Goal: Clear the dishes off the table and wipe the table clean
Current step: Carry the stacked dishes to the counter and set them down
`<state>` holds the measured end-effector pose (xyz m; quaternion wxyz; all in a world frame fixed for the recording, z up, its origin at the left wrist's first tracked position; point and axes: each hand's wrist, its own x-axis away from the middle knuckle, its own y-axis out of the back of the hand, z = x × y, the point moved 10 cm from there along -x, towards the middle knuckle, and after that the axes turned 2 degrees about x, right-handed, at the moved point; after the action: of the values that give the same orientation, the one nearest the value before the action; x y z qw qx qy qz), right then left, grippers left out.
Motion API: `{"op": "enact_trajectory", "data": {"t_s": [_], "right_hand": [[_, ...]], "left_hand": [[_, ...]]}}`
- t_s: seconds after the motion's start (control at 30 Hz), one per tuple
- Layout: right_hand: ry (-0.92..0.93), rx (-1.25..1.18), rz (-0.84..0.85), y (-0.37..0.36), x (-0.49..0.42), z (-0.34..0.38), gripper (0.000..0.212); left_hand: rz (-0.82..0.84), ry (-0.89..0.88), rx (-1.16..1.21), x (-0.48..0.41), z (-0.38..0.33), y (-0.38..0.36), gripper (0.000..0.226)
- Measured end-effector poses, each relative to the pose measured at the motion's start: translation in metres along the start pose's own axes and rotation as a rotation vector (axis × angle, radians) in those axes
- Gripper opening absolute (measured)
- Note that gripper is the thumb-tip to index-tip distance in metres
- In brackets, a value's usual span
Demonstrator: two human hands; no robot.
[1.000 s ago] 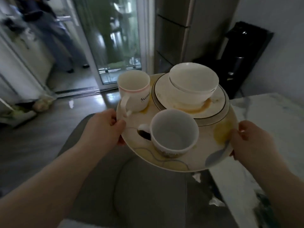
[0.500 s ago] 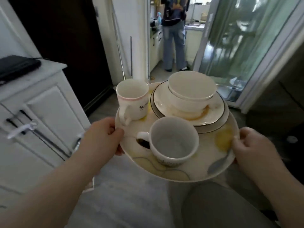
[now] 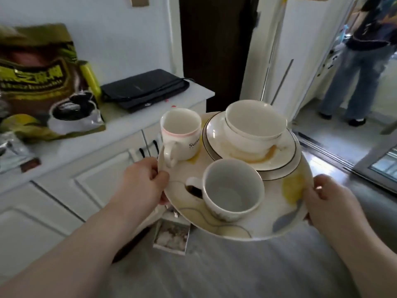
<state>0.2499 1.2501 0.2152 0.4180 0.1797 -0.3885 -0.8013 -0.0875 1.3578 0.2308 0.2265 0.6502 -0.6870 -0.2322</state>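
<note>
Both left hand (image 3: 144, 182) and right hand (image 3: 332, 201) grip plate (image 3: 274, 204).

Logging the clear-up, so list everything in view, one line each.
large plate: one, cream, patterned, carried at centre
small plate: one, white, dark-rimmed, on large plate
bowl: one, white, on small plate
mug: one, white, pink-rimmed, large plate's far left
cup: one, white, large plate's near side
cabinet: one, white, left
case: one, black, on cabinet
bag: one, green-brown, on cabinet
person: one, blue jeans, far right
left hand: one, grips large plate's left rim
right hand: one, grips its right rim
</note>
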Motion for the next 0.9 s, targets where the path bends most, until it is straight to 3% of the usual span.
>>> {"op": "enact_trajectory", "data": {"t_s": [0.2, 0.5, 0.9], "right_hand": [[0.149, 0.023, 0.133, -0.086, -0.085, 0.095, 0.017], [0.379, 0.043, 0.274, -0.188, -0.226, 0.223, 0.017], [0.431, 0.069, 0.312, -0.274, -0.329, 0.341, 0.020]], "left_hand": [[-0.149, 0.135, 0.028, -0.075, 0.053, 0.048, 0.019], [-0.376, 0.328, 0.044, -0.187, 0.104, 0.085, 0.014], [-0.401, 0.317, 0.026, -0.337, 0.138, 0.132, 0.014]]}}
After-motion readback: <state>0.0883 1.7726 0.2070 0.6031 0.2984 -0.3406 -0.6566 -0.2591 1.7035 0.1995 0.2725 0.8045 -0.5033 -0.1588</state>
